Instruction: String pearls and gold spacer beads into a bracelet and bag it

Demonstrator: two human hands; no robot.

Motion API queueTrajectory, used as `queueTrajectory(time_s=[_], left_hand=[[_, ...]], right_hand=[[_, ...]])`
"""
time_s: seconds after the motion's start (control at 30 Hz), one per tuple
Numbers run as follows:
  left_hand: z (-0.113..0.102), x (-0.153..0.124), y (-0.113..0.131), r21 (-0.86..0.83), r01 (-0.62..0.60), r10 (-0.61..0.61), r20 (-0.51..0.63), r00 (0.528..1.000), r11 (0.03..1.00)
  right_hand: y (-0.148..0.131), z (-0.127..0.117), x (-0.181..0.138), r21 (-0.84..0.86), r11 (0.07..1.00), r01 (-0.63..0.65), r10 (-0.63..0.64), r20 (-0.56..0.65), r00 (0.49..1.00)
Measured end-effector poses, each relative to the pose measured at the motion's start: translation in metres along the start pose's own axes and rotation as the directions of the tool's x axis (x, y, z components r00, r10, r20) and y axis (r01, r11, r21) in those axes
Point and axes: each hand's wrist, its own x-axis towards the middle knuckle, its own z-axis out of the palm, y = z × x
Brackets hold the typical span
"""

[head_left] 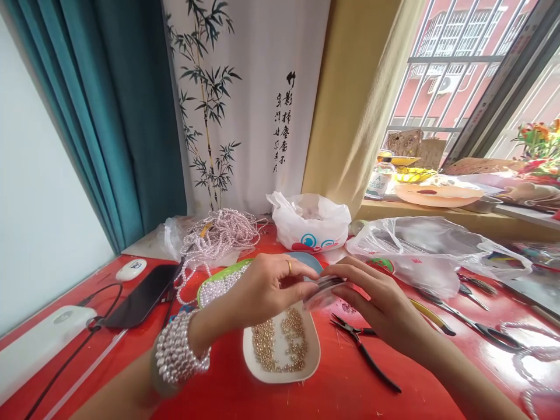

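Note:
Between my two hands, above the table's middle, is a small spool-like thing (328, 283) with a dark band and clear, glossy sides; its exact kind is unclear. My left hand (273, 286), a ring on one finger, pinches its left edge. My right hand (371, 289) curls its fingers over the right side. Several strands of pearl beads (177, 349) wrap my left wrist. Below the hands sits a white dish (282, 376) of gold beads (263, 345). A green-rimmed container (227, 269) with white pearl beads lies partly behind my left forearm. Black-handled pliers (363, 350) rest below my right hand.
Pink bead strands (231, 230) heap at the back left, beside a white plastic bag (310, 221). Another plastic bag (420, 245), scissors (481, 326) and more bead strands (531, 364) lie right. A phone (142, 297), cables and a white power strip (52, 329) are left.

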Motion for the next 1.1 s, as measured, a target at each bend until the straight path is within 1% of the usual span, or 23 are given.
queueTrajectory(time_s=[0.2, 0.27, 0.33, 0.43, 0.5, 0.57, 0.7, 0.8, 0.9, 1.0, 1.03, 1.1], left_hand=[[-0.002, -0.001, 0.000, 0.085, -0.043, 0.041, 0.029, 0.999, 0.995], [-0.003, -0.001, 0.001, 0.070, -0.046, 0.044, 0.033, 0.998, 0.996], [-0.003, -0.001, 0.001, 0.028, -0.024, 0.023, 0.038, 0.999, 0.999], [-0.002, 0.000, 0.001, -0.079, 0.089, -0.085, 0.059, 0.995, 0.993], [-0.001, 0.001, 0.000, -0.158, 0.190, -0.177, 0.096, 0.980, 0.969], [0.001, 0.002, -0.002, -0.238, 0.265, -0.236, 0.142, 0.961, 0.934], [0.005, 0.002, -0.004, -0.352, 0.349, -0.279, 0.237, 0.931, 0.868], [0.007, 0.003, -0.007, -0.364, 0.374, -0.287, 0.271, 0.919, 0.853], [0.006, 0.005, -0.019, -0.338, 0.377, -0.328, 0.195, 0.924, 0.862], [0.000, 0.009, -0.043, -0.283, 0.396, -0.380, 0.114, 0.918, 0.873], [-0.003, 0.010, -0.053, -0.241, 0.417, -0.408, 0.090, 0.909, 0.876], [-0.012, 0.011, -0.071, -0.114, 0.430, -0.432, 0.012, 0.902, 0.895]], right_hand=[[-0.004, -0.003, 0.001, 0.068, 0.998, -0.009, 0.004, 0.065, 0.998], [-0.005, -0.004, 0.001, 0.094, 0.995, -0.010, 0.002, 0.081, 0.997], [-0.005, -0.005, 0.002, 0.127, 0.992, -0.007, -0.005, 0.094, 0.996], [-0.006, -0.005, 0.002, 0.169, 0.986, -0.005, -0.011, 0.092, 0.996], [-0.006, -0.005, 0.002, 0.186, 0.983, -0.008, -0.008, 0.085, 0.996], [-0.006, -0.004, 0.001, 0.201, 0.980, -0.010, -0.008, 0.087, 0.996], [-0.008, 0.001, 0.000, 0.247, 0.969, -0.021, -0.008, 0.117, 0.993], [-0.010, 0.001, 0.000, 0.301, 0.952, -0.058, 0.018, 0.132, 0.991], [-0.003, -0.006, 0.000, 0.394, 0.913, -0.103, 0.075, 0.085, 0.994], [0.016, -0.020, -0.003, 0.483, 0.859, -0.173, 0.214, -0.030, 0.976], [0.026, -0.025, -0.005, 0.473, 0.840, -0.263, 0.307, -0.015, 0.952], [0.047, -0.033, -0.010, 0.385, 0.855, -0.348, 0.362, 0.039, 0.932]])
